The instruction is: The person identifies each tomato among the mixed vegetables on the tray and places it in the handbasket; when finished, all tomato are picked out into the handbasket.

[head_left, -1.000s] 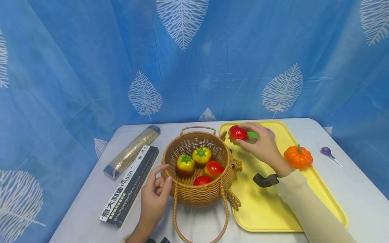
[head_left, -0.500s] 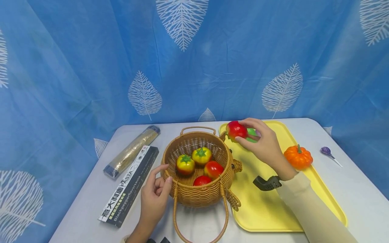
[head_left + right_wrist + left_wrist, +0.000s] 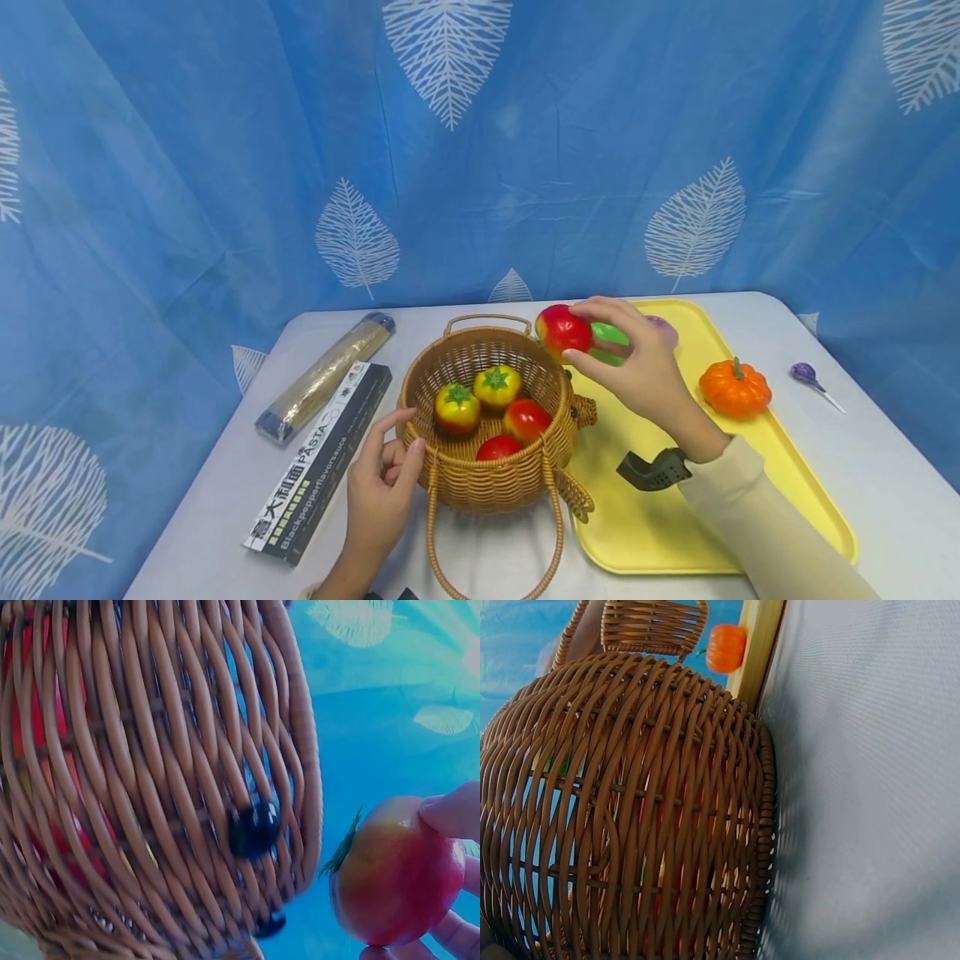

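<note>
Beside the far right rim of the wicker basket (image 3: 487, 487), my right hand (image 3: 637, 358) holds a red and yellow toy tomato (image 3: 562, 331) between thumb and fingers. The tomato (image 3: 401, 874) shows its green leafy top toward the basket in the right wrist view. My left hand (image 3: 382, 479) is at the basket's left rim, index finger and thumb over the edge and the other fingers curled against the outside. Inside the basket lie two yellow tomatoes with green tops (image 3: 498, 386) and two redder ones (image 3: 527, 418). Woven wicker fills most of the left wrist view.
Right of the basket lies a yellow tray (image 3: 637, 525) with an orange pumpkin (image 3: 735, 388), a green item (image 3: 609, 342) and a purple item (image 3: 663, 331). A small purple-handled tool (image 3: 806, 375) lies farther right. A pasta box (image 3: 322, 462) and a noodle packet (image 3: 330, 375) lie left.
My right hand has carried the tomato left from over the tray's far corner to the basket's rim, rising slightly and then dropping a little. My left hand has stayed at the rim.
</note>
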Demonstrator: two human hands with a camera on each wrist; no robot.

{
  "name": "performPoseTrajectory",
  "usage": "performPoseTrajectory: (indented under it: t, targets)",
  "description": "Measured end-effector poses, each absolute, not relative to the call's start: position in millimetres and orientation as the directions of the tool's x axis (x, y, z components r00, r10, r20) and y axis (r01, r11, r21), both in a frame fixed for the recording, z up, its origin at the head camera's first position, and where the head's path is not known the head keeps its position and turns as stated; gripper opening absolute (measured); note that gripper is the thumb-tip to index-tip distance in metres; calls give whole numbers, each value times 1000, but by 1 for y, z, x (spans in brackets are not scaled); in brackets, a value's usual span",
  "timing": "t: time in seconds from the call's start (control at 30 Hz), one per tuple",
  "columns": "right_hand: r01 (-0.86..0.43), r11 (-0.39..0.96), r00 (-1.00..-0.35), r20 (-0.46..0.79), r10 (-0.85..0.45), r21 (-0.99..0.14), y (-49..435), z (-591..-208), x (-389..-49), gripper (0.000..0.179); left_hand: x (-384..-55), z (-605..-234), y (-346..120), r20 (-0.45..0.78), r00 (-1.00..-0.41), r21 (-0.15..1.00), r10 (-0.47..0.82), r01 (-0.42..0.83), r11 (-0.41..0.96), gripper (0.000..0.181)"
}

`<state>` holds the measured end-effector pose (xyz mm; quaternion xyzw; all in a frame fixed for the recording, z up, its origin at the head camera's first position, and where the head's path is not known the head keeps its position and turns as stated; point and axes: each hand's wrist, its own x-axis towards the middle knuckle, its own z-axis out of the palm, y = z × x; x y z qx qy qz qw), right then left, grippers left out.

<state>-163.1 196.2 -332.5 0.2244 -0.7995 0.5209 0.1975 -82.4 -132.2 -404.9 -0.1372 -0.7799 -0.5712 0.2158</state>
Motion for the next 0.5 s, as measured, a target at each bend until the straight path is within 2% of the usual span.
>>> performPoseTrajectory:
  t: [0.23, 0.5]
  targets:
    - [-588, 296, -809, 555, -196, -752, 184, -334, -157, 50, -82, -404, -133, 479, -877, 839, -39, 444, 314, 36]
    - [-598, 303, -801, 556, -220, -742, 174, -339, -153, 50, -82, -405, -133, 475, -879, 842, -39, 441, 311, 36]
